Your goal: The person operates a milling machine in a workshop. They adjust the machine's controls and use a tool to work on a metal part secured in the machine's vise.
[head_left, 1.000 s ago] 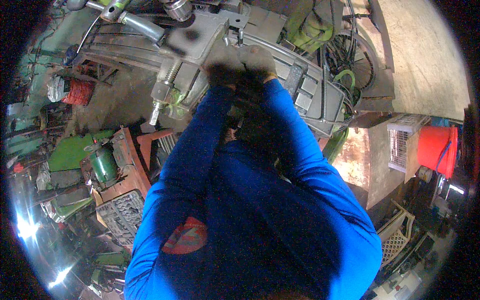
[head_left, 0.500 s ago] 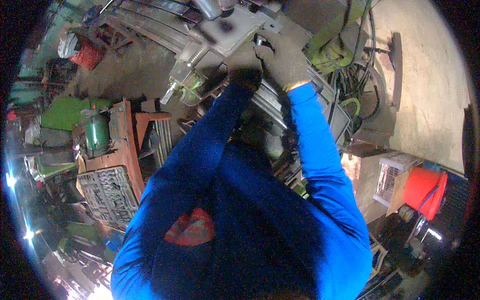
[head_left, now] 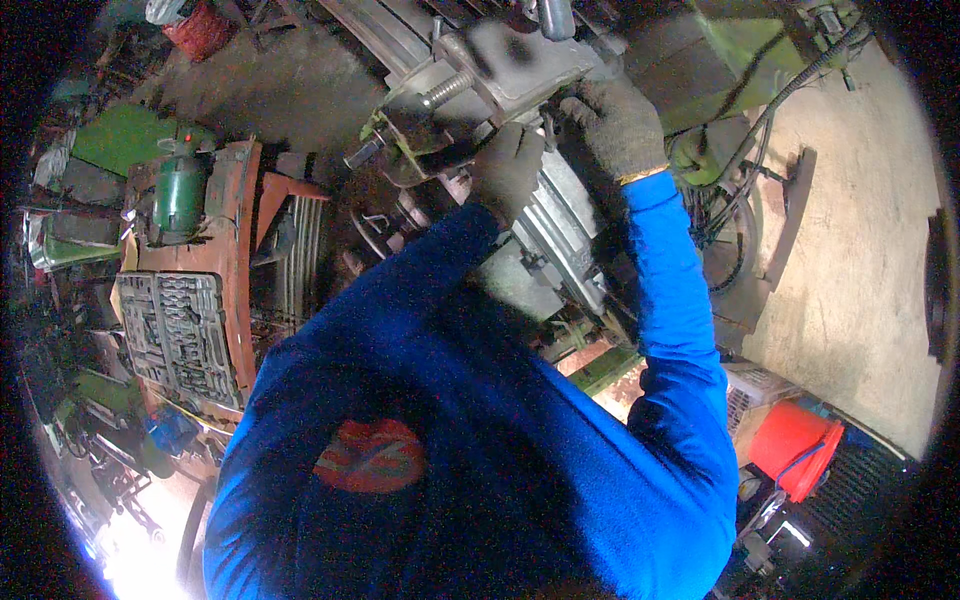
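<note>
Metal block, grey and flat-topped, sits at the upper middle of the view, just beyond the person's two gloved hands. A threaded screw sticks out from its left side. Against the near edge of the block is the left grip, its fingers curled and its back turned up; whether it pinches anything cannot be told, since the fingertips are hidden. Farther right, the right grip is at the right-hand end of that same edge, fingers bent toward the block and close together; what lies under them is too dark to make out, so I cannot tell whether it is holding something. A small gap separates the two hands. Both gloves are grey, and the right one has a yellow cuff that meets a blue sleeve.

Below the hands, long grooved rails run down toward the right. A smooth grey cylinder hangs over the far side of the block. To the right, dark cables droop in front of a pale board, and lower down stands a red bucket. Off to the left, a reddish-brown desk carries a green tank and, nearer the person, an open grey tool case full of small pieces.
</note>
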The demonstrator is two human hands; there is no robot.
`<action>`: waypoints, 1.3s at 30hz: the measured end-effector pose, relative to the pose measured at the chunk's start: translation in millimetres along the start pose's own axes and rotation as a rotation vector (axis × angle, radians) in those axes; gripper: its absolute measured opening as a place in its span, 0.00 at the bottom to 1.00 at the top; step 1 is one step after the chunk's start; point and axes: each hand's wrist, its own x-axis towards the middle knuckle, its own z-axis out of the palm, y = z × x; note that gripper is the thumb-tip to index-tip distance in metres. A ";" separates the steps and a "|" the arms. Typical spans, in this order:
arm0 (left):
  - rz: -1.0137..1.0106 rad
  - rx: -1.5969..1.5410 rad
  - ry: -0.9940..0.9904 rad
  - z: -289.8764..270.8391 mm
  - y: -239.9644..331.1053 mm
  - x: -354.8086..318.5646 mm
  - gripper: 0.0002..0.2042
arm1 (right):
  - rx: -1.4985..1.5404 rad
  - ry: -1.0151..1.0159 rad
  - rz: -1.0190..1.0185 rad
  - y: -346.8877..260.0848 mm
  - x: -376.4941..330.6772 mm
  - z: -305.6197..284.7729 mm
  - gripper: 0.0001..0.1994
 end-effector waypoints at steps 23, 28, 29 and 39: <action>0.158 -0.536 -0.336 -68.1 26.6 -26.4 0.25 | 0.461 0.237 0.067 -76.2 -73.4 -3.3 0.15; 0.548 0.097 -0.114 -125.8 93.1 -73.3 0.25 | 0.580 0.069 0.216 -126.8 -97.2 2.7 0.19; 0.505 -0.011 -0.122 -123.3 84.9 -75.2 0.26 | 0.576 0.052 0.228 -135.0 -99.0 7.4 0.19; 0.576 0.534 0.009 -159.7 48.5 -110.3 0.18 | 1.179 -0.021 0.652 -207.1 -131.5 14.0 0.14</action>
